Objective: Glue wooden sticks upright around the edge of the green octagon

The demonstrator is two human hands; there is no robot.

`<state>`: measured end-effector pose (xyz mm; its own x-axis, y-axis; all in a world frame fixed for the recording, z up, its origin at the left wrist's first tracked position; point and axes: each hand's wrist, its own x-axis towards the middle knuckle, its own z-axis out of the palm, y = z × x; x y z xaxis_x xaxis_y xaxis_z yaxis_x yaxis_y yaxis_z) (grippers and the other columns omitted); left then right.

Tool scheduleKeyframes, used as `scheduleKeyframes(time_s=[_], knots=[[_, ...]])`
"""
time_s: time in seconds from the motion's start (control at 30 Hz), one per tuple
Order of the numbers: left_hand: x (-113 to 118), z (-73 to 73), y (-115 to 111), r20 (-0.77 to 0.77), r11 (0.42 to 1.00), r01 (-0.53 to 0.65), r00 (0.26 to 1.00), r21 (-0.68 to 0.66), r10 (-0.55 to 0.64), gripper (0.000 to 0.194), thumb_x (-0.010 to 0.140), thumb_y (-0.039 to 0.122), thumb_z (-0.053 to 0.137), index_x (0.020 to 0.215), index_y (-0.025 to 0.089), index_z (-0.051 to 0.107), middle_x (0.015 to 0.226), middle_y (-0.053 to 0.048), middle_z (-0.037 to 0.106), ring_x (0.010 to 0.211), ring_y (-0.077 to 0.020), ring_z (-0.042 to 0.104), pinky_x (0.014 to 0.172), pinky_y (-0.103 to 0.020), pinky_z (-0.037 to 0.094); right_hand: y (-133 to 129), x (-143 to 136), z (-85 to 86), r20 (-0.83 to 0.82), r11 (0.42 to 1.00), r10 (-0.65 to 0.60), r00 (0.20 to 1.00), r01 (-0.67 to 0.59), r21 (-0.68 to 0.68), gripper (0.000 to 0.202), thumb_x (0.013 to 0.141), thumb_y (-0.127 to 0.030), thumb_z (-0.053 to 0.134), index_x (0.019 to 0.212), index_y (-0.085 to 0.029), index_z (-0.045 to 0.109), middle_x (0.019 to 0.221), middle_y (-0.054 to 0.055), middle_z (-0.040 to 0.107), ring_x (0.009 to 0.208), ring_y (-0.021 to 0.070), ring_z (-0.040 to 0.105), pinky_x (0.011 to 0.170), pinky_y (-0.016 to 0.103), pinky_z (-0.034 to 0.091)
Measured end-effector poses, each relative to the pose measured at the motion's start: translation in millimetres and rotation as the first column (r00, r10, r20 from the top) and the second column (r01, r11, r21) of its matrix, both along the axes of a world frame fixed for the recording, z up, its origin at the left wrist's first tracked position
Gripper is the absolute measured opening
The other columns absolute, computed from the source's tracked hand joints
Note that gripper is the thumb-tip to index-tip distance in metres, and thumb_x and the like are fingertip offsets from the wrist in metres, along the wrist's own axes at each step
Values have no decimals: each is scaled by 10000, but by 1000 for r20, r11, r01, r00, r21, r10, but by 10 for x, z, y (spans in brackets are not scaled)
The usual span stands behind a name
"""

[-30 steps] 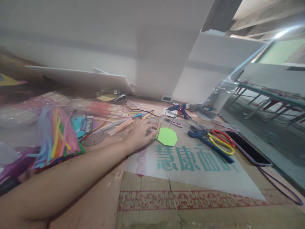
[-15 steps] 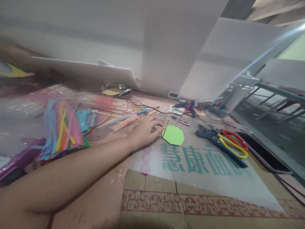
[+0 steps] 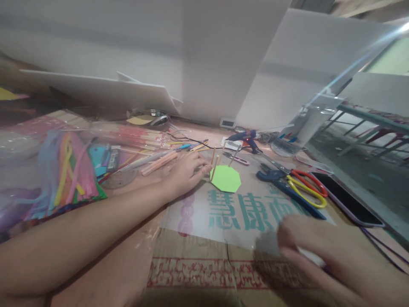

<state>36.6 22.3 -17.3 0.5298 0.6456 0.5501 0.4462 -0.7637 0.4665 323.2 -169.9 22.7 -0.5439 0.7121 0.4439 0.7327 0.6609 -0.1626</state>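
Observation:
A bright green octagonal piece [image 3: 226, 179] lies on a printed plastic sheet [image 3: 198, 219], with several thin wooden sticks [image 3: 214, 167] standing up from it. At its left edge is my left hand [image 3: 189, 172], fingertips closed near the sticks; what they pinch is too small to make out. My right hand [image 3: 306, 243] is at the lower right, blurred, with its fingers curled. A whitish object [image 3: 310, 257] shows at that hand, but blur hides what it is.
Behind the green piece lies a blue glue gun [image 3: 244, 137]. Pliers [image 3: 287, 187], scissors [image 3: 308, 187] and a phone [image 3: 348, 198] are to the right. Colourful fuzzy strips [image 3: 70, 170] and bundled sticks [image 3: 134, 134] lie left. A clear container [image 3: 284, 147] stands at the back right.
My right hand has come into view at the lower right. The whole view has shifted a little, so objects appear further left. My left hand stays beside the green piece.

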Motion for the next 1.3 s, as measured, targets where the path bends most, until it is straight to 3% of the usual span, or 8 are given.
scheduleKeyframes(time_s=[0.07,0.13,0.23,0.33,0.43,0.63,0.97,1.3], knots=[[-1,17,-12,-6,1000,22,1000,3,-22,366,1048,366,402,985,181,712,1023,-76,701,1017,-233,602,920,-391,457,477,-136,112,70,993,72,995,-65,-102,206,1024,-254,499,855,-227,613,795,32,668,710,164,629,649,284,556],[-1,27,-19,-13,999,48,999,-8,-48,369,1055,365,398,992,190,717,1032,-70,705,1020,-231,601,914,-390,453,856,-238,117,52,993,120,991,-120,-3,131,1007,-197,508,990,-205,638,933,73,703,858,197,663,759,328,575],[-1,26,-17,-24,998,56,998,-23,-56,293,1024,403,509,1018,207,727,1048,-60,703,1032,-236,602,918,-396,443,1126,-291,-44,81,982,161,984,-168,85,142,979,-180,563,1104,-174,629,1075,124,700,1010,239,652,869,394,567],[2,12,-6,-52,998,55,997,-43,-57,262,975,450,613,1042,225,730,1061,-55,696,1037,-239,601,927,-402,440,1149,-265,-218,64,981,181,981,-184,53,203,964,-152,578,1162,-169,618,1149,141,680,1099,253,624,937,424,548],[4,4,-1,-79,996,49,995,-68,-55,248,971,453,623,1020,236,732,1049,-48,695,1033,-234,603,925,-397,443,1133,-236,-277,19,983,183,983,-183,-14,233,963,-153,571,1190,-188,610,1187,140,662,1134,258,614,971,450,538],[3,0,-5,-89,998,57,994,-32,-60,215,973,409,636,970,222,743,983,-42,681,979,-212,604,884,-366,439,1182,-255,-245,-31,985,172,985,-172,-14,107,962,-147,559,1034,-216,597,1120,118,675,1066,248,629,924,448,555],[-1,21,-3,-93,992,121,988,-22,-123,167,979,342,641,907,220,729,953,-15,676,941,-183,602,866,-346,418,1204,-260,-266,-20,989,142,990,-141,35,85,964,-139,553,1022,-195,581,1149,147,664,1090,254,630,926,435,550],[4,18,-19,-91,993,114,989,-21,-116,164,975,353,637,948,211,715,982,-28,679,965,-197,596,876,-351,423,1206,-252,-273,-40,985,156,987,-159,-70,98,980,-127,533,1039,-192,578,1128,113,640,1085,230,591,943,426,527]])
